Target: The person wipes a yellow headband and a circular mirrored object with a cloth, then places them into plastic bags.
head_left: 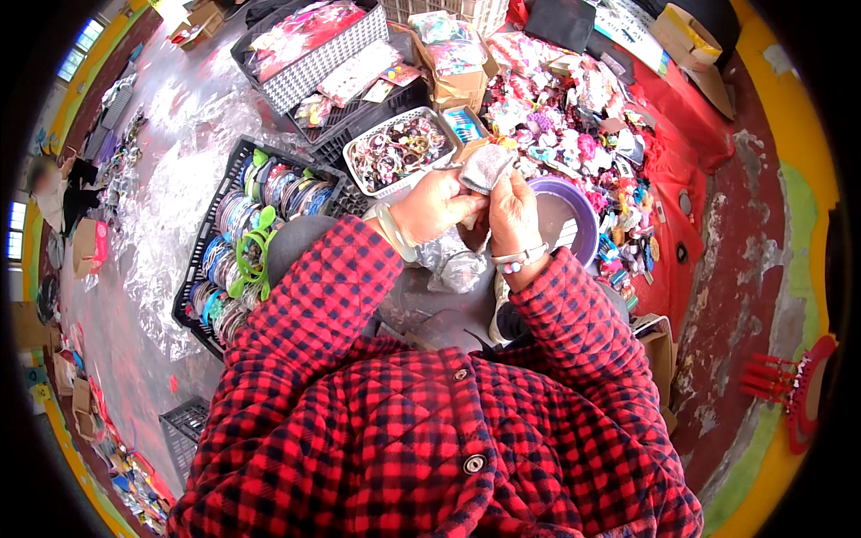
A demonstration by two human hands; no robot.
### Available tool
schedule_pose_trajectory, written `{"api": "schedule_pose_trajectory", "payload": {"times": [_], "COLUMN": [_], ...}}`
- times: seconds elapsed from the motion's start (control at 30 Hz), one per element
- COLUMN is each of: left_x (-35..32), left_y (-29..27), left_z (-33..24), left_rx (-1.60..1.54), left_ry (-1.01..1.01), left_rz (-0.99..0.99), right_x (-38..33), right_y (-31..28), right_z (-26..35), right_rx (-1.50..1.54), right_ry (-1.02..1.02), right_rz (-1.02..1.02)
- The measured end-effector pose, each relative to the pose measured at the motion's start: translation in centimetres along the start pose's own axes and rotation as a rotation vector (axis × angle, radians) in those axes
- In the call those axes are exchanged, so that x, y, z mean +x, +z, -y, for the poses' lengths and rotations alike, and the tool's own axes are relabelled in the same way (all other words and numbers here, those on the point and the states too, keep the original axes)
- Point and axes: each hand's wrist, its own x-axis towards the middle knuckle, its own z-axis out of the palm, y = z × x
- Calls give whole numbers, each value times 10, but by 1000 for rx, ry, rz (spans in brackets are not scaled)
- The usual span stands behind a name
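Both my hands meet in front of me around a small, folded piece of light grey cloth point(487, 168). My left hand point(432, 208) is closed, its fingertips pinching the cloth's lower left side. On the other side, my right hand point(515, 213) grips it between thumb and fingers. Something brownish shows below the fingers, too hidden to name. A purple basin point(587, 208) stands just right of my right hand. Beyond my left hand is a white basket point(387, 191) filled with many small hair ties or bands. A crumpled clear plastic bag point(458, 272) lies below my hands.
A black crate point(190, 309) of headbands stands at my left. Heaped colourful hair accessories point(574, 134) lie on a red sheet point(677, 134) at the right. A grey crate point(314, 63) with packets and a cardboard box point(459, 88) stand behind. Another person point(56, 193) is far left.
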Motion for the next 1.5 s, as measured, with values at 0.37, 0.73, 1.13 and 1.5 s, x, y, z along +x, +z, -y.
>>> {"api": "schedule_pose_trajectory", "payload": {"times": [0.37, 0.73, 1.13, 1.5], "left_x": [-2, -2, 12, 16], "left_y": [-2, 2, -26, -11], "left_z": [-16, -20, 6, 14], "left_rx": [43, 500, -462, -803], "left_ry": [53, -63, -37, 12], "left_rz": [4, 142, -473, -622], "right_x": [35, 15, 64, 22], "right_y": [-49, -25, -83, -14], "right_z": [0, 3, -16, -4], "right_rx": [-861, 214, -39, 213], "right_ry": [-179, 299, 119, 105], "right_rz": [388, 44, -25, 102]}}
